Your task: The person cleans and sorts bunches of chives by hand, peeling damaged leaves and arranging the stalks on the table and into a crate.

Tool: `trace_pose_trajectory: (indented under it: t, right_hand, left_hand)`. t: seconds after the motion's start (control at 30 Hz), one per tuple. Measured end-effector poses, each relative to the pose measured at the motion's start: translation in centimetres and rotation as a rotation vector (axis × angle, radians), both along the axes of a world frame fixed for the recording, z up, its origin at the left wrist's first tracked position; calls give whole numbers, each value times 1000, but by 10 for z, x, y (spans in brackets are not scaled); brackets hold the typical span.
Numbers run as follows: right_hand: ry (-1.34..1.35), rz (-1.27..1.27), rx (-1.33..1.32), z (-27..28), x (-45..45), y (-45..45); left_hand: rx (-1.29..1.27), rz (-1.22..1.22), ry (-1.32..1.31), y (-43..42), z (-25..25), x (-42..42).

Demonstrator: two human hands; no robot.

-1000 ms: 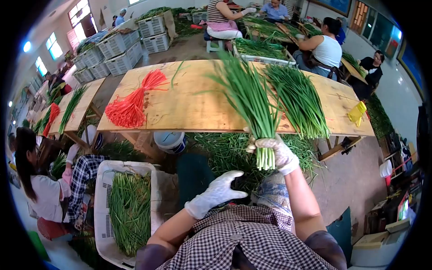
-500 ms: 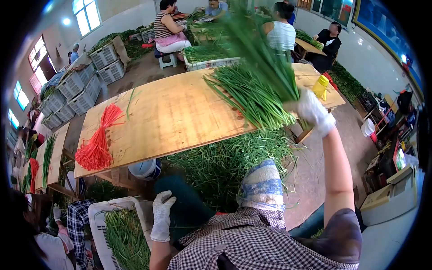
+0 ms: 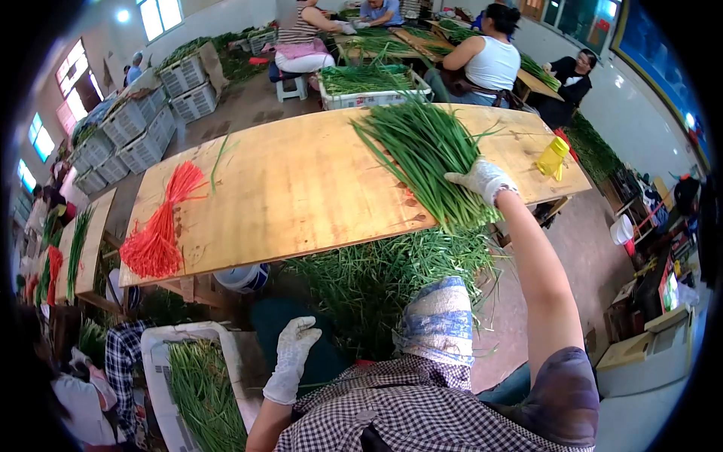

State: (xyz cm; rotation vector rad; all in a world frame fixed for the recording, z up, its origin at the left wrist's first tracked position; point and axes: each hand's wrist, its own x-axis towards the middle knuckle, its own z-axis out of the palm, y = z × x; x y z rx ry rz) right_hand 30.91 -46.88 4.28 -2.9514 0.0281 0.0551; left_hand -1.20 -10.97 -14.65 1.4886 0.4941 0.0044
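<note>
Wooden tabletop (image 3: pixel 279 203), and toward its right end lies a heap of green stalks (image 3: pixel 422 143)! Right hand (image 3: pixel 484 181) rests over them near the pale ends (image 3: pixel 476 215), its grip impossible to judge. Left hand (image 3: pixel 294 358) hangs half-curled, empty. Those stalks look light, floppy-leaved, easily bruised, perhaps slick; best gathered by the firmer ends.

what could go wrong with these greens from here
The stem ends of the long greens lie at the table's near edge, so a tug from the right hand resting on them might drag some off onto the loose greens below. The yellow container stands just beyond that hand, so a sideways sweep could knock it over.
</note>
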Motion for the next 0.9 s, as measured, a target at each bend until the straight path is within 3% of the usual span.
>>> trace_pose_trajectory:
  t: [0.17, 0.23, 0.27, 0.37, 0.43, 0.47, 0.5, 0.53, 0.6, 0.67, 0.8, 0.9]
  right_hand:
    - [-60, 116, -167, 26, -49, 33]
    - [-91, 171, -34, 14, -56, 36]
    - [-106, 201, -60, 6, -44, 33]
    - [-191, 167, -447, -1, -8, 12]
    - [-458, 299, -292, 6, -19, 27]
    - [-461, 344, -223, 19, -43, 60]
    - [-461, 603, 55, 10, -35, 67]
    - [-276, 591, 367, 13, -68, 105]
    - [19, 618, 685, 6, -119, 164]
    - [148, 747, 582, -1, -156, 207]
    - [469, 885, 677, -36, -223, 283]
    - [690, 809, 669, -72, -266, 325]
  left_hand:
    - [118, -9, -15, 6, 1, -19]
    - [114, -4, -109, 9, 0, -33]
    - [305, -3, -111, 13, 1, -42]
    - [340, 84, -19, 17, 3, -54]
    - [321, 108, -32, 26, 4, -66]
    - [308, 140, -25, 31, 1, -75]
    - [303, 174, -57, 32, 4, -82]
    - [294, 206, -109, 37, 1, -90]
    - [275, 278, -131, 46, 6, -109]
    - [311, 375, -201, 58, 7, -131]
    - [549, 548, -222, 103, -3, -189]
    - [913, 366, -89, 128, -23, -231]
